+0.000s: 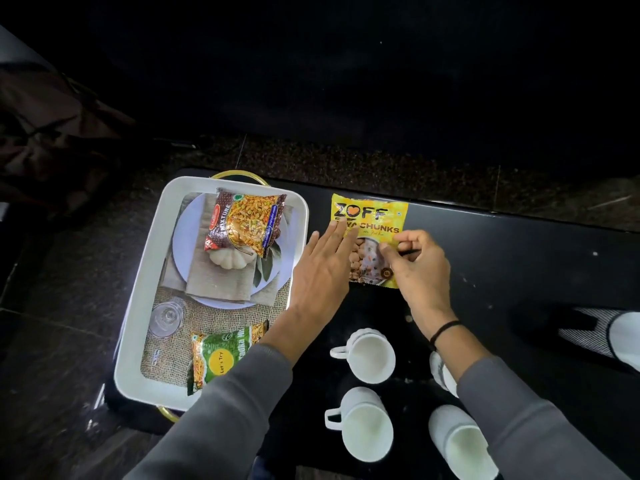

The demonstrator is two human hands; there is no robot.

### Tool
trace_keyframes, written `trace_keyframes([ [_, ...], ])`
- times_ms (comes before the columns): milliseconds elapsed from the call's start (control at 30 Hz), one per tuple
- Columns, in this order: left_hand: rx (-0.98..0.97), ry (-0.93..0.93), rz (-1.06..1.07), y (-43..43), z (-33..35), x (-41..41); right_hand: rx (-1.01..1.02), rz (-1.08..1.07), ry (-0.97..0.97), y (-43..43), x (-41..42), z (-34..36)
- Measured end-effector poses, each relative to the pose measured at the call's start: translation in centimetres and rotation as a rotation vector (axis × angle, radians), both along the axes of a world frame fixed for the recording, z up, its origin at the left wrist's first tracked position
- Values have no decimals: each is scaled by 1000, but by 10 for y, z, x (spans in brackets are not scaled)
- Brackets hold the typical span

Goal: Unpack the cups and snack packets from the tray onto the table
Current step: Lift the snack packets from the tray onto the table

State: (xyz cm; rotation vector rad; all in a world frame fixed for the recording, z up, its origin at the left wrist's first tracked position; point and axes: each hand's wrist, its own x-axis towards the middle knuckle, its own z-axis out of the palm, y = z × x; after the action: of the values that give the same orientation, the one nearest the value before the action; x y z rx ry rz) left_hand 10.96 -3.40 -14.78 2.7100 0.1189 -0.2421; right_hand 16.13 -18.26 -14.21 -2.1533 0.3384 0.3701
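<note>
A yellow soya chunks packet [370,216] lies flat on the black table [519,258], right of the white tray [145,271]. My right hand [420,268] pinches the packet's right side. My left hand [322,271] rests open with its fingertips on the packet's left part. In the tray a red mixture packet [244,225] lies at the far end and a green snack packet [216,355] at the near end, partly under my left sleeve. White cups stand on the table near me: one [370,355], another [365,427], a third [460,441], and one mostly hidden behind my right arm.
The tray has gold handles and a printed picture on its floor. A striped black and white object [595,332] lies at the table's right edge. Dark floor surrounds the table to the left and beyond its far edge.
</note>
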Motion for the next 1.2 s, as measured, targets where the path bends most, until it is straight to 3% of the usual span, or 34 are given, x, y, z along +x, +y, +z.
trace_keyframes([
  [200, -140, -76, 113, 12, 30, -8, 152, 87, -10, 40, -12, 30],
  [300, -195, -136, 257, 30, 42, -17, 190, 193, 44, 72, -15, 35],
  [433, -114, -167, 421, 65, 44, -34, 195, 332, 177, 120, -14, 29],
  [500, -156, -148, 598, 86, 43, -41, 168, 330, 246, 143, -14, 25],
  [600, -390, 40, 900, 114, 40, -44, 98, 264, 284, 166, -9, 18],
  [700, -704, 221, 1070, 127, 39, -42, 86, 226, 326, 177, -4, 13],
  [867, -1070, 227, 1302, 130, 33, -38, 95, 256, 279, 177, -7, 11],
  [933, -1166, 180, 1336, 130, 29, -34, 214, 223, 304, 175, -11, 14],
  [1067, -1593, 53, 1451, 128, 30, -27, 458, 225, 379, 162, -23, 26],
  [1200, -1526, -27, 1282, 126, 31, -31, 520, 197, 409, 138, -24, 34],
])
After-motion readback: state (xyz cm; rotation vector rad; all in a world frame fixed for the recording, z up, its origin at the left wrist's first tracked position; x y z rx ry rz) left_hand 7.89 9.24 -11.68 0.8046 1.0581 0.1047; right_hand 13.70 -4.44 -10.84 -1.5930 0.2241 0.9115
